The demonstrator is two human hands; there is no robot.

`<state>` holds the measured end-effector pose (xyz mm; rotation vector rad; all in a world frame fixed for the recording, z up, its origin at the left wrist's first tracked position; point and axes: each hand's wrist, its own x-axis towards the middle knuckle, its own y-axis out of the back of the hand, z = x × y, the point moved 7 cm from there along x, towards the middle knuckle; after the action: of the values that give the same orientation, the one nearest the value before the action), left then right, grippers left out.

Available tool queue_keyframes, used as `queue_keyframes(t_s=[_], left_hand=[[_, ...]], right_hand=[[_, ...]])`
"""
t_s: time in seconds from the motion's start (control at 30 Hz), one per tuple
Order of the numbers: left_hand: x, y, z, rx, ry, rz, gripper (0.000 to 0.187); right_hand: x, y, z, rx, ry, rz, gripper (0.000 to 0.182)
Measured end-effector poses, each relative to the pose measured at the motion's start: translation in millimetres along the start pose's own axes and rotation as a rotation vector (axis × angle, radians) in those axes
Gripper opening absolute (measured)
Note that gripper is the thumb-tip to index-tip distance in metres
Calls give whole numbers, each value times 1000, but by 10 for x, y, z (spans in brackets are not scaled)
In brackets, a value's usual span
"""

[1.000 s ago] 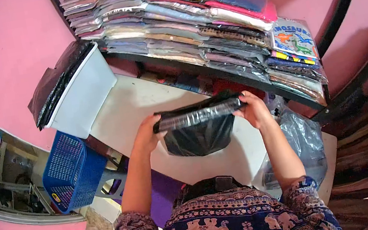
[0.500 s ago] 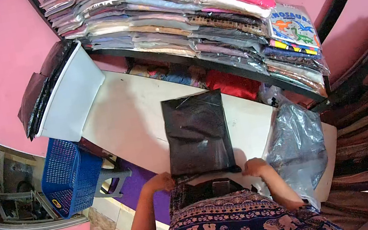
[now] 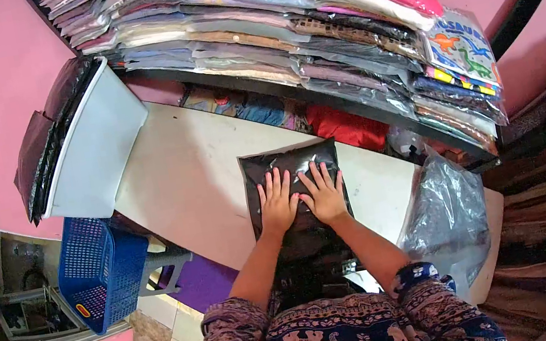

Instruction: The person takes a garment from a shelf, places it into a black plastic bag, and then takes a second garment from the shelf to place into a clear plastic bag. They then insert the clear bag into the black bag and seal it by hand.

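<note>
A black plastic mailing bag (image 3: 254,166) lies on the white table (image 3: 167,152) right in front of me. My left hand (image 3: 277,201) rests flat on its upper left part, fingers spread and pointing away from me. Beside it, my right hand (image 3: 323,191) presses flat on the upper right part, also with fingers apart. The two thumbs nearly meet at the middle of the bag. My forearms cover part of its nearer end, and what is inside the bag does not show.
Stacks of clothes in clear bags (image 3: 249,36) fill a shelf across the back. A white bin (image 3: 89,144) with black bags stands at the table's left, above a blue basket (image 3: 101,274). Clear plastic packaging (image 3: 445,213) lies at the right.
Both hands have moved from the near corners of the bag up onto its far half. Their fingers, bent before, now lie spread flat on it.
</note>
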<state>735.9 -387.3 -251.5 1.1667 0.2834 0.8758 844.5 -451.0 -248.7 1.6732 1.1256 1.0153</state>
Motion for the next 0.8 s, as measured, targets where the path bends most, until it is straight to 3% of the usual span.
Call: queue_keyframes(t_s=[0.8], left_hand=[[75, -198, -65, 119, 22, -120, 61]], right_hand=[[81, -126, 104, 45, -26, -56, 57]])
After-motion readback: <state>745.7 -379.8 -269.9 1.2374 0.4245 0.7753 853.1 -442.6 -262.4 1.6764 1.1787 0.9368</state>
